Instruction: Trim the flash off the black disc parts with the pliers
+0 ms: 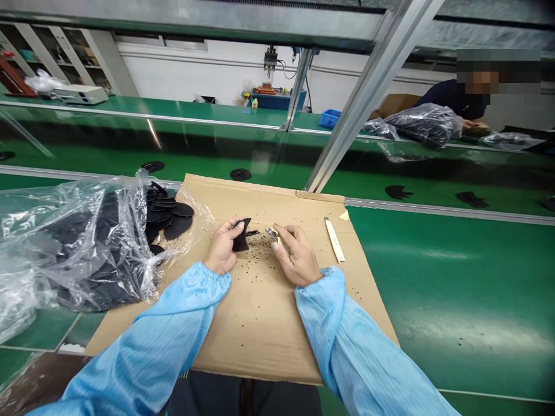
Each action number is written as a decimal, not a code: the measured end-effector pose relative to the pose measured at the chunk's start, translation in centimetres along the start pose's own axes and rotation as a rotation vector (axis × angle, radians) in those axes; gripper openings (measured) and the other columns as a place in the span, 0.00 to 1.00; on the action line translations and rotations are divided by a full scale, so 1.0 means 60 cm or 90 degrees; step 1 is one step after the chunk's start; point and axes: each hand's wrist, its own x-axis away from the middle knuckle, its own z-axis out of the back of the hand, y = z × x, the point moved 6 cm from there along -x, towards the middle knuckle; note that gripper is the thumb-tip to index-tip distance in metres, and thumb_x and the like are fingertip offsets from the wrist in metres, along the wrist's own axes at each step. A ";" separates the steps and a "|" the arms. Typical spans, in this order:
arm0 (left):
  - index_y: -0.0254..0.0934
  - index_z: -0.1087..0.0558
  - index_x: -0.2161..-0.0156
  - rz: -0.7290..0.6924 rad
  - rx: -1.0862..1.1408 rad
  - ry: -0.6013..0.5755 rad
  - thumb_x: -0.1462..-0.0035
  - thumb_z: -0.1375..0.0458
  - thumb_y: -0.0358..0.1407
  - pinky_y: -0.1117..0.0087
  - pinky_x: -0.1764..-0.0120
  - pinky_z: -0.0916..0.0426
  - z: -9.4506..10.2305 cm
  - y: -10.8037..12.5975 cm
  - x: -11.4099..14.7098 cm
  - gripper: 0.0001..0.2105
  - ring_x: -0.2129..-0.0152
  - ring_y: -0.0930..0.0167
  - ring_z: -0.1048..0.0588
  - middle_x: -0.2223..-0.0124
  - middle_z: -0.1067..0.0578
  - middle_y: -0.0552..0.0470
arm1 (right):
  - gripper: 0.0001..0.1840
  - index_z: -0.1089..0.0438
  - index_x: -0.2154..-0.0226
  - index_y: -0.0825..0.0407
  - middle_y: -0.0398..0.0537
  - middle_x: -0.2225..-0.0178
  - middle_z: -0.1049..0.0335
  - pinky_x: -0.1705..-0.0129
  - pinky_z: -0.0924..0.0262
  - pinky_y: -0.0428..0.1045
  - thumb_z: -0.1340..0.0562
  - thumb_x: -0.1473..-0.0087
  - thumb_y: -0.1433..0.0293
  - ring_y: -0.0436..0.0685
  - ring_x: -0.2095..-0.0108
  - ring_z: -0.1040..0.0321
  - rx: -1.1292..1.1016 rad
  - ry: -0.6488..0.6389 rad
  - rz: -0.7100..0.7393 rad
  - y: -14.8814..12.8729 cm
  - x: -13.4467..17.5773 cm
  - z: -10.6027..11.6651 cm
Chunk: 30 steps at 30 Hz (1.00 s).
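Note:
My left hand (222, 247) is closed around a dark, curved black part (241, 236), pinched between thumb and fingers. A thin black strip (252, 233) juts from its right side. In my right hand (298, 254), thumb and forefinger grip a small shiny metal nail clipper (272, 234), whose jaws face the black part with a short gap between. Small black scraps (255, 260) lie scattered over the cardboard sheet (277, 341) under both hands. To the left, a transparent plastic bag (143, 248) spills round, flat black pieces (178, 221).
A white-handled knife (334, 240) lies on the cardboard, right of my hand. Beyond a metal rail, black parts (240, 174) sit spaced along the green conveyor belt (299, 182). A slanted metal post (368, 98) rises behind the cardboard. Another person (455, 101) works across the line.

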 end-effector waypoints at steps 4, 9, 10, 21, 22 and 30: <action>0.32 0.29 0.62 0.015 0.007 0.010 0.53 0.37 0.26 0.77 0.72 0.31 -0.001 0.002 0.002 0.11 0.76 0.76 0.28 0.69 0.27 0.53 | 0.24 0.33 0.47 0.52 0.54 0.58 0.38 0.54 0.36 0.54 0.44 0.39 0.56 0.59 0.57 0.37 -0.006 -0.004 0.032 -0.006 0.001 -0.001; 0.31 0.29 0.62 0.021 0.014 0.011 0.51 0.39 0.24 0.78 0.73 0.31 -0.004 0.004 0.005 0.10 0.76 0.77 0.29 0.69 0.28 0.53 | 0.24 0.32 0.47 0.51 0.55 0.58 0.37 0.54 0.36 0.55 0.46 0.38 0.54 0.59 0.57 0.36 0.023 0.001 0.028 0.001 0.003 -0.002; 0.31 0.29 0.61 0.020 0.014 0.009 0.51 0.39 0.24 0.78 0.74 0.31 -0.004 0.004 0.005 0.10 0.76 0.76 0.29 0.69 0.28 0.52 | 0.24 0.32 0.47 0.51 0.55 0.58 0.37 0.54 0.36 0.55 0.46 0.38 0.54 0.59 0.57 0.36 0.027 -0.003 0.033 0.001 0.004 -0.003; 0.29 0.29 0.61 0.012 0.003 -0.010 0.50 0.39 0.24 0.79 0.73 0.31 -0.004 0.004 0.003 0.10 0.77 0.78 0.30 0.68 0.28 0.52 | 0.23 0.30 0.49 0.52 0.54 0.60 0.36 0.58 0.34 0.53 0.45 0.38 0.56 0.58 0.60 0.35 0.044 0.013 0.058 -0.003 0.004 -0.002; 0.29 0.29 0.60 0.010 0.003 -0.013 0.50 0.39 0.24 0.79 0.73 0.31 -0.003 0.003 0.002 0.10 0.76 0.77 0.29 0.68 0.28 0.51 | 0.22 0.30 0.49 0.52 0.54 0.60 0.36 0.58 0.34 0.52 0.45 0.38 0.56 0.57 0.60 0.35 0.044 0.010 0.061 -0.004 0.004 -0.003; 0.30 0.28 0.60 0.007 -0.009 -0.022 0.51 0.38 0.25 0.79 0.73 0.32 0.003 0.000 -0.002 0.11 0.75 0.77 0.29 0.67 0.28 0.51 | 0.22 0.30 0.49 0.52 0.53 0.60 0.34 0.57 0.34 0.52 0.45 0.37 0.57 0.57 0.61 0.34 0.043 -0.013 0.075 -0.005 0.004 -0.003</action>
